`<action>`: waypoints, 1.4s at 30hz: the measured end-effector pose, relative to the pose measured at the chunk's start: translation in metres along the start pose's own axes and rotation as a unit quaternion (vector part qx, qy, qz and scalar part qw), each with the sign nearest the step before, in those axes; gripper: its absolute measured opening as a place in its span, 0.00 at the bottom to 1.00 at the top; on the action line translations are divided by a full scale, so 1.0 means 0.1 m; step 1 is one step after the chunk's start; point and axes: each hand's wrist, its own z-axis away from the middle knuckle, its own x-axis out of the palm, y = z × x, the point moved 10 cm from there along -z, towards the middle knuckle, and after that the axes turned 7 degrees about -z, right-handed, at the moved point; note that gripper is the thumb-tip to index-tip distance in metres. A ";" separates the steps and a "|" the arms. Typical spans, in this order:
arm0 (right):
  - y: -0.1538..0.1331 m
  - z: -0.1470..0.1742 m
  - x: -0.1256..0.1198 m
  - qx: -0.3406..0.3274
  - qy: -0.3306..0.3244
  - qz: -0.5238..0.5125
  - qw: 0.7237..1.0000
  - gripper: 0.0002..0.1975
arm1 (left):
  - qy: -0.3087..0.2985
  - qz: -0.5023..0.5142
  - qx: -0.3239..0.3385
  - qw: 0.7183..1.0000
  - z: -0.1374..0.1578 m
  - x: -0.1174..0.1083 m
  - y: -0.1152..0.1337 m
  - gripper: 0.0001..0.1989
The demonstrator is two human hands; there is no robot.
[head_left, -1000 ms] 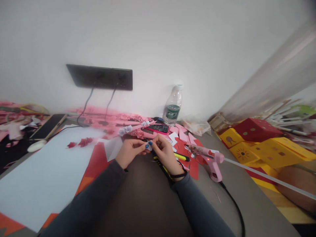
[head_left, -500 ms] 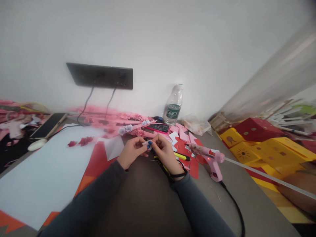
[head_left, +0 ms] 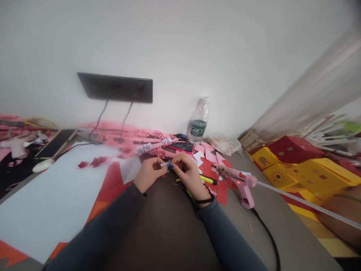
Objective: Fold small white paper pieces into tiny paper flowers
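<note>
Between my two hands is a small white piece of paper point(head_left: 164, 164), pinched at fingertip height above the grey table. My left hand point(head_left: 149, 173) grips its left side with thumb and finger. On the other side my right hand point(head_left: 188, 174) pinches it, a blue nail showing at the thumb; the paper's right end is partly hidden by the fingers. Just beyond lie white paper flowers point(head_left: 144, 148) on a pink stem. A yellow and black cutter point(head_left: 208, 179) lies beside my right hand, and a pink glue gun point(head_left: 241, 185) with a lit red light rests further right.
A water bottle point(head_left: 198, 122) stands by the wall, near a pink-edged phone point(head_left: 182, 146). Large white paper point(head_left: 56, 188) covers the left. Red and pink scraps point(head_left: 210, 156) lie beyond my right hand. Yellow boxes point(head_left: 321, 175) and another person's arm point(head_left: 342, 214) are at right.
The fingertips have shifted slightly on the small white paper, which now shows as a narrower strip. My right-hand fingers have turned a little. Everything else has stayed in place.
</note>
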 end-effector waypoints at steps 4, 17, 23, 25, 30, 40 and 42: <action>-0.01 -0.01 0.06 0.002 -0.036 0.028 0.999 0.06 | 0.013 -0.071 0.045 0.996 0.01 -0.03 0.12 0.07; 0.09 -0.02 0.03 0.034 -0.029 -0.018 0.999 0.12 | -0.020 -0.040 0.045 0.998 0.04 0.08 0.14 0.12; 0.16 -0.01 0.02 0.065 -0.026 -0.041 0.997 0.09 | -0.053 0.034 -0.007 0.998 0.05 0.15 0.01 0.20; 0.14 -0.01 0.03 0.059 -0.034 -0.042 0.997 0.07 | -0.060 0.048 -0.017 0.997 0.05 0.16 -0.01 0.22; 0.06 -0.02 -0.02 0.026 -0.011 -0.016 0.999 0.04 | -0.089 0.095 -0.039 0.991 0.07 0.24 -0.03 0.25; -0.10 -0.02 -0.03 -0.064 0.003 0.036 0.997 0.04 | -0.082 0.135 -0.057 0.986 0.07 0.26 -0.07 0.24; -0.14 -0.01 -0.02 -0.077 -0.004 0.043 0.996 0.05 | -0.079 0.151 -0.068 0.983 0.07 0.27 -0.09 0.23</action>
